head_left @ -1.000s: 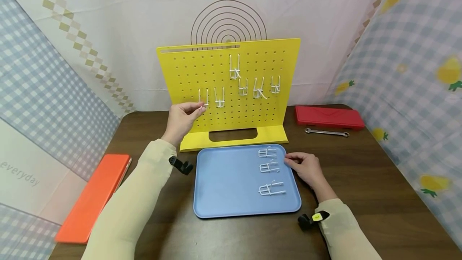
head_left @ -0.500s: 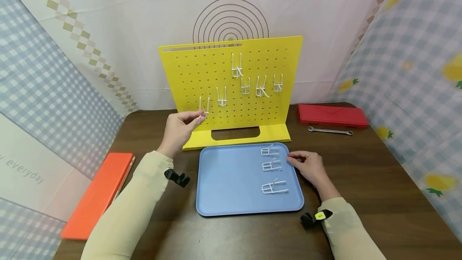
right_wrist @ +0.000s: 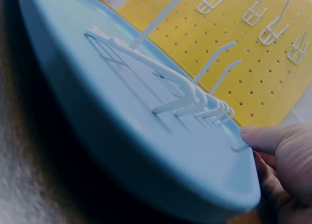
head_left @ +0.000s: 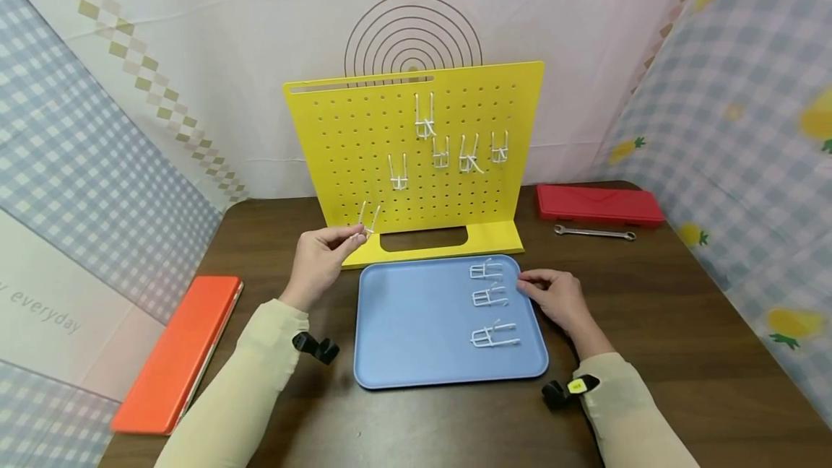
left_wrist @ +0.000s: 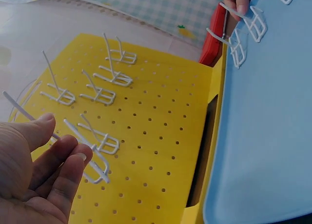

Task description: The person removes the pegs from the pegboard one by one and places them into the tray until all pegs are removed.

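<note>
My left hand (head_left: 317,260) pinches a white wire pegboard hook (head_left: 370,219) between thumb and fingers, in front of the lower left part of the yellow pegboard (head_left: 351,143). In the left wrist view that hook (left_wrist: 100,158) points its long prongs up and away from the palm. Several similar hooks (head_left: 399,173) hang on the board. Below it lies the blue tray (head_left: 416,323), with three more hooks (head_left: 495,336) along its right side. With thumb on top and fingers beneath, my right hand (head_left: 559,302) holds the tray's right rim (right_wrist: 229,180).
At the back right are a red case (head_left: 598,206) and a combination wrench (head_left: 594,232). An orange folder-like object (head_left: 175,352) lies at the table's left. Patterned cloth (head_left: 260,20) hangs behind and to both sides of the brown table (head_left: 442,425).
My left hand has come down and slightly towards me with the hook, drawing it away from beside the hung hooks. The right hand stays at the tray's rim.
</note>
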### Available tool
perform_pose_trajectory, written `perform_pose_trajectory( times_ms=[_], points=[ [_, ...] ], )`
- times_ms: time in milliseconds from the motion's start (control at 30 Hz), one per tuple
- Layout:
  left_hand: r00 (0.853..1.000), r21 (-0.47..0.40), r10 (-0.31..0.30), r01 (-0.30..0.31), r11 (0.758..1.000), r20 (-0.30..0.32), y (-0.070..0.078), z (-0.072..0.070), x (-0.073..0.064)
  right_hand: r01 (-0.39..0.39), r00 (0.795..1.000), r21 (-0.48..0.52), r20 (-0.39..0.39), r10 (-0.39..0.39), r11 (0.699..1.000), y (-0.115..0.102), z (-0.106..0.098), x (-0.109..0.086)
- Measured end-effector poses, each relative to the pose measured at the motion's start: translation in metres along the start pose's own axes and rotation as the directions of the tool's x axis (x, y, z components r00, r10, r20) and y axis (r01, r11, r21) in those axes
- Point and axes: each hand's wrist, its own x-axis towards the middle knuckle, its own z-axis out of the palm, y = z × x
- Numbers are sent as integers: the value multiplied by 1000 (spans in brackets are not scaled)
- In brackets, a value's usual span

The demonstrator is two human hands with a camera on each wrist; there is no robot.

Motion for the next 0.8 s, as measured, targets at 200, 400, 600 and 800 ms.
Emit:
perform_pose_trajectory(
  times_ms=[200, 400, 600, 800],
  points=[
    [1000, -2, -18, 18, 1000, 5, 6, 4, -11, -7, 1000, 4, 8, 7, 1000, 1, -1, 0],
    [999, 50, -30, 29, 998, 14, 19, 12, -21, -6, 1000, -2, 7, 6, 1000, 2, -1, 1],
    [999, 147, 37, -41, 988, 32, 21, 24, -23, -5, 1000, 4, 7, 5, 1000, 2, 0, 1],
    [990, 210, 119, -134, 968, 81, -16, 31, -12, -1, 1000, 6, 3, 1, 1000, 2, 0, 1]
  ],
)
